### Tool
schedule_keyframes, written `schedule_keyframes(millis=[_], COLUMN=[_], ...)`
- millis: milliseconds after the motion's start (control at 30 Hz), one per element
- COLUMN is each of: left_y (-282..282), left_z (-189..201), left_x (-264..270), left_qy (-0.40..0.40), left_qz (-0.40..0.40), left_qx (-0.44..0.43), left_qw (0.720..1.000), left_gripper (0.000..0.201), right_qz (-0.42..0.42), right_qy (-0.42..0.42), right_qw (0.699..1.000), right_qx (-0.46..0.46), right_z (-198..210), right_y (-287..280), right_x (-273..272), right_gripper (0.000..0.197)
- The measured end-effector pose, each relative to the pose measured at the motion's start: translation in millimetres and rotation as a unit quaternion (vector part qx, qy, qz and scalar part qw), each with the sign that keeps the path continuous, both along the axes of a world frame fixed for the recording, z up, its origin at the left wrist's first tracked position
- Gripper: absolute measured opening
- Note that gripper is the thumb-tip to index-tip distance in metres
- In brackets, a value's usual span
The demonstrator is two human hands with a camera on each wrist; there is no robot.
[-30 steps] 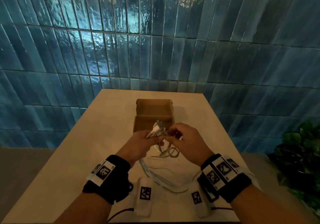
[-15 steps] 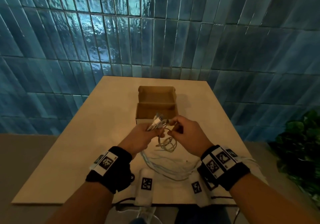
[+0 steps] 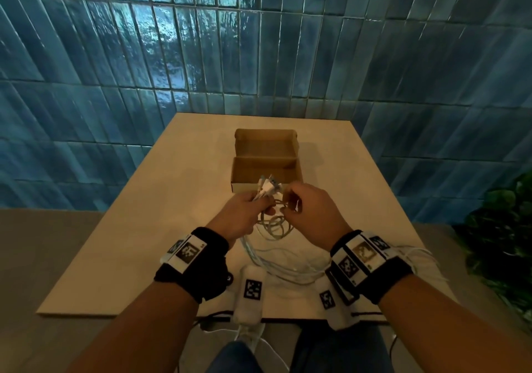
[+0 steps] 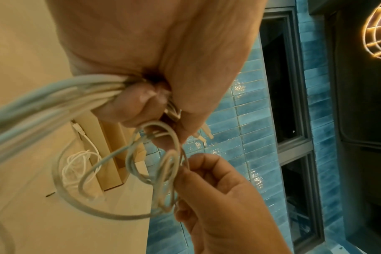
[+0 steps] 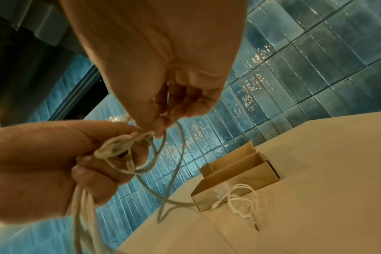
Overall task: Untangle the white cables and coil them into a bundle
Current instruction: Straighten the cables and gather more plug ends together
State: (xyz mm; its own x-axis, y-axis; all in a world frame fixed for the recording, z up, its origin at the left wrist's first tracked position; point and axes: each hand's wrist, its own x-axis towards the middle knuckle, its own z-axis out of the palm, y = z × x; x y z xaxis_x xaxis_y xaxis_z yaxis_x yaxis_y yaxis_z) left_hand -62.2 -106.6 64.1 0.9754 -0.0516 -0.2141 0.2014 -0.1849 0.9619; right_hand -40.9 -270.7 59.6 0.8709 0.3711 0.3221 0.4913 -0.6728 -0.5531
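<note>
Our left hand [image 3: 244, 214] holds a closed grip round the thin white cables [image 4: 54, 96]. Our right hand [image 3: 309, 210] pinches one loop above the beige worktop [image 3: 178, 199].

White cables [image 4: 43, 96]: smooth plastic skin, soft shine. Box [image 3: 266, 156], 12 o'clock from hands: brown cardboard, matt, raw paper look. Table [image 3: 121, 246]: pale, smooth, matt top. Wall tiles [image 3: 172, 41]: blue, glossy, wavy, wet-looking shine. Wrist bands [image 3: 201, 269]: black cloth, soft, matt.
</note>
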Motion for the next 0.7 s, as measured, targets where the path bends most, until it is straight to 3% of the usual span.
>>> schedule_keyframes(millis=[100,233,367,500,700], left_y=[1.4,0.5,-0.4,4.3,15.7], left_z=[-3.0,-4.2,-4.3,-2.8,-11.8], left_x=[1.3,1.6,1.1,3.0,6.8], left_qy=[-0.011,-0.025,-0.030,-0.036,-0.037], left_qz=[0.000,-0.012,-0.013,0.022,0.106], left_qx=[0.016,0.034,0.001,-0.027,-0.055], left_qw=[1.000,0.999,0.999,0.999,0.992], left_gripper=[0.026,0.024,0.019,0.008,0.010], right_qz=[0.010,-0.005,0.009,-0.022,0.024], right_qy=[0.079,0.210,0.210,0.235,0.288], right_qw=[0.994,0.966,0.971,0.949,0.916], right_qx=[0.079,0.151,0.111,0.209,0.279], right_z=[4.8,8.8,8.9,8.0,5.5], right_y=[3.0,2.1,-2.5,-1.9,-14.3], right_x=[-2.2,-1.8,0.7,-2.4,-5.9], right_gripper=[0.006,0.014,0.010,0.019,0.033])
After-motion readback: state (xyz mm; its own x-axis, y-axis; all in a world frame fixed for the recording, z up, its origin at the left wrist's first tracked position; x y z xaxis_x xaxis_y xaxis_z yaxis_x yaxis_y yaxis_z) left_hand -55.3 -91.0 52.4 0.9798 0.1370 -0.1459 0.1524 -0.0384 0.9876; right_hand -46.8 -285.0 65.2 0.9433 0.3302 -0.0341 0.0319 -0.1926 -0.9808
